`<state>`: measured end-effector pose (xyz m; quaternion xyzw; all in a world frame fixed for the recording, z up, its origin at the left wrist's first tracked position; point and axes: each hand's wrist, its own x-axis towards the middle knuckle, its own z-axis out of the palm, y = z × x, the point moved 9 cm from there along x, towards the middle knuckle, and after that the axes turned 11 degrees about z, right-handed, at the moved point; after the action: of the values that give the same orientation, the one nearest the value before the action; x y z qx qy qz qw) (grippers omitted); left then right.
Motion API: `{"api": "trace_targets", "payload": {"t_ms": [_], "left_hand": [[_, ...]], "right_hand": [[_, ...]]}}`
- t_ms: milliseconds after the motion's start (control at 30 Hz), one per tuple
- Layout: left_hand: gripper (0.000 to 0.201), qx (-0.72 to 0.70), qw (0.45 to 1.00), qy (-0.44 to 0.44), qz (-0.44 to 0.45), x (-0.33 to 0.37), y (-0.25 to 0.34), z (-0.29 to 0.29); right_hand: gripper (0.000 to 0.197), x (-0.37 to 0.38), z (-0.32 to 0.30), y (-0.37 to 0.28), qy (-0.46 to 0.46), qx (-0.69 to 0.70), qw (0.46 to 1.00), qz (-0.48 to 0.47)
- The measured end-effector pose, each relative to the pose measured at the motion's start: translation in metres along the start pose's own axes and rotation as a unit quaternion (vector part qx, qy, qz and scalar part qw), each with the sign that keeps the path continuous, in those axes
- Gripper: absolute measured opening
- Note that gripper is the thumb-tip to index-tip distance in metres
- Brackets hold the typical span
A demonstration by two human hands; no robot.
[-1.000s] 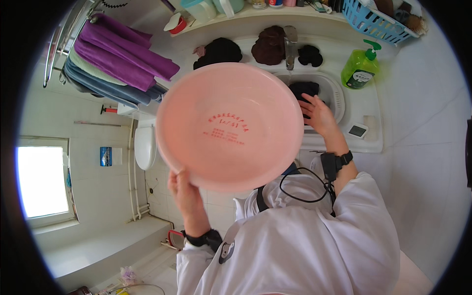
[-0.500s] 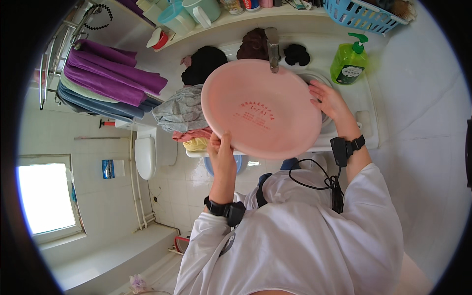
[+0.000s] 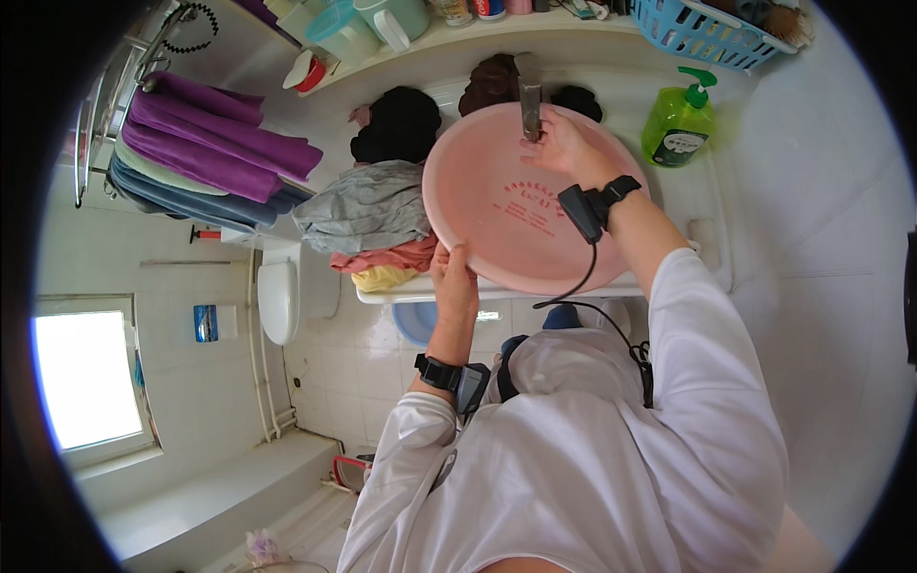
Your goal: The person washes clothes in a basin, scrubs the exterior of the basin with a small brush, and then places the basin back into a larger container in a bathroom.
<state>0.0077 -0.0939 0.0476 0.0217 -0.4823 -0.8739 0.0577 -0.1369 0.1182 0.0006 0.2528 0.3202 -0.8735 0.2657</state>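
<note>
A round pink plastic washbasin (image 3: 497, 224) with red print on its floor sits over the white sink (image 3: 702, 196). My left hand (image 3: 456, 279) is closed on the basin's near-left rim, thumb on the inside. Above the basin's far part, my right hand (image 3: 565, 151) has its fingers apart, at the lower end of the metal faucet (image 3: 529, 91). Whether they touch the faucet, I cannot tell. Beside the basin on the left lie a grey cloth (image 3: 363, 208), a red cloth (image 3: 396, 256) and a yellow cloth (image 3: 382, 278).
Dark cloth bundles (image 3: 399, 124) lie behind the basin. A green pump bottle (image 3: 680, 124) stands at the right. Above runs a shelf (image 3: 430, 48) with cups and a blue basket (image 3: 702, 38). Towels (image 3: 215, 129) hang at the left; a cable (image 3: 611, 325) trails from my right wristband.
The basin has shifted right and settled over the sink, my left hand moving with it. My right hand has left the basin's right side and come leftward to the faucet.
</note>
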Motion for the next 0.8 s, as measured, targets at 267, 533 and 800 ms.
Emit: {"api": "trace_targets", "payload": {"t_ms": [267, 533, 800], "left_hand": [[0.024, 0.003, 1.000, 0.004, 0.004, -0.004, -0.008, -0.012], [0.022, -0.014, 0.999, 0.029, -0.010, 0.003, 0.010, -0.029], [0.021, 0.001, 0.999, -0.005, -0.035, 0.009, -0.012, -0.026]], "right_hand": [[0.036, -0.098, -0.068, -0.050, 0.124, -0.205, 0.955, -0.173], [0.043, -0.179, -0.124, -0.036, 0.429, -0.524, 0.625, -0.388], [0.045, -0.186, -0.138, -0.009, 0.378, -0.420, 0.732, -0.382]]}}
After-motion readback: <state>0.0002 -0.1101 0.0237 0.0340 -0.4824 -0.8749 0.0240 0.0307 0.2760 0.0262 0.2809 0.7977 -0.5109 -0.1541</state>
